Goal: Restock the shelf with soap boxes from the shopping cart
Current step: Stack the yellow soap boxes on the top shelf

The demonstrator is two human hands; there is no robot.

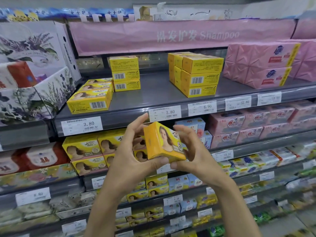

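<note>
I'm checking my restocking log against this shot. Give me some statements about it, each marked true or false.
1. The left hand and the right hand together hold one yellow soap box. True.
2. The held box already rests on the grey shelf. False: it is held in the air in front of the shelving, lower in the picture than that shelf's edge.
3. Pink packs stand at the right end of that shelf. True.
4. The price tag under the left row of yellow boxes reads 7.80. False: it reads 3.80.
5. The pink banner reads "Soap". False: it reads "Shampoo".
</note>
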